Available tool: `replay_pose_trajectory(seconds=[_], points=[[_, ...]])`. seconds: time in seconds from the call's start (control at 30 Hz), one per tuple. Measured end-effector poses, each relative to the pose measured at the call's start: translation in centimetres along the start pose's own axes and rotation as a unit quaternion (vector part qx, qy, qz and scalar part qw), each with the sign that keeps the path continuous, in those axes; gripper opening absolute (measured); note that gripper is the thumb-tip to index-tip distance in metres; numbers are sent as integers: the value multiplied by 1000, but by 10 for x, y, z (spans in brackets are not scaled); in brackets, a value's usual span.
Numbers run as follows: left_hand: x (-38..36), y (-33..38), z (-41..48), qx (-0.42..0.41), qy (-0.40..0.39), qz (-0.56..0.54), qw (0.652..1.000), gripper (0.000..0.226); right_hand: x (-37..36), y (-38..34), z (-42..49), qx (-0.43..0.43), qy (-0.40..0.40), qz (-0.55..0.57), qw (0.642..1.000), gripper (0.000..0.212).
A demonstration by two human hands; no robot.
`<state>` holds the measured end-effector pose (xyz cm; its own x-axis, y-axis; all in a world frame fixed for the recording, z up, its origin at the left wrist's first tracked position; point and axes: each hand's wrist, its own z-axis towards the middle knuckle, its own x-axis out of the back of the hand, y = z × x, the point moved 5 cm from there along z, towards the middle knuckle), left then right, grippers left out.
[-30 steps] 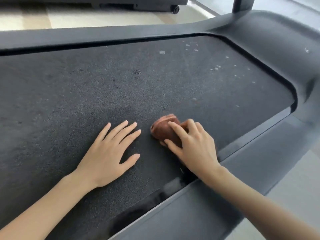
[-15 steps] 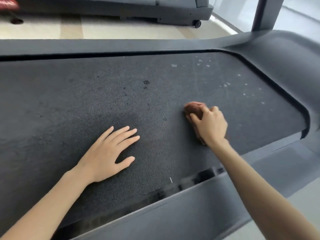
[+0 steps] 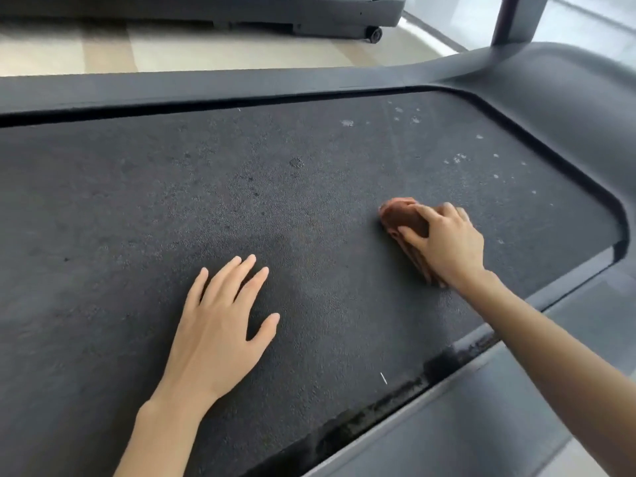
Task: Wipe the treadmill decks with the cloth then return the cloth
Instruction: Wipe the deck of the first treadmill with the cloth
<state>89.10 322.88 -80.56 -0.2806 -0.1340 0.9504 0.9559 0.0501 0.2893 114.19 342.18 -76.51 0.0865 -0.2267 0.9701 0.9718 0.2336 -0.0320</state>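
Note:
A dark textured treadmill deck [image 3: 172,208] fills most of the head view. My right hand [image 3: 447,242] presses a bunched reddish-brown cloth [image 3: 401,218] onto the belt at the right; the cloth shows past my fingertips and under my palm. My left hand [image 3: 220,321] lies flat on the belt with fingers spread, holding nothing, to the left of and nearer than the cloth. Pale specks [image 3: 457,158] dot the belt beyond the cloth, towards the far right corner.
Grey side rails frame the belt at the far edge [image 3: 206,87] and the near right edge [image 3: 481,407]. An upright post [image 3: 512,18] rises at the far right. Another treadmill's base [image 3: 292,15] stands on the light floor beyond.
My right hand has slid the cloth away from me and to the right along the belt, then slowed. My left hand has stayed flat in place. The view has tilted a little.

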Motion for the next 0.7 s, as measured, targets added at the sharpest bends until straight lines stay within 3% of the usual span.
replay_pose_trajectory(seconds=[0.1,0.27,0.4,0.5,0.63,0.7], points=[[2,-1,1,9,6,-6,1000,69,-8,-35,20,-32,-1,24,999,48],[1,-3,4,25,-4,-2,1000,78,-4,-124,-33,126,49,28,990,43],[0,-4,5,21,-6,-5,1000,80,8,-112,-80,200,64,89,974,43],[-1,-4,5,16,-2,-13,1000,79,9,-67,-63,127,48,51,989,44],[-1,-3,5,14,-2,-9,1000,80,1,-14,-2,-51,7,19,999,46],[-2,-3,5,14,-2,-6,1000,80,-5,-18,9,-78,10,29,996,47]])
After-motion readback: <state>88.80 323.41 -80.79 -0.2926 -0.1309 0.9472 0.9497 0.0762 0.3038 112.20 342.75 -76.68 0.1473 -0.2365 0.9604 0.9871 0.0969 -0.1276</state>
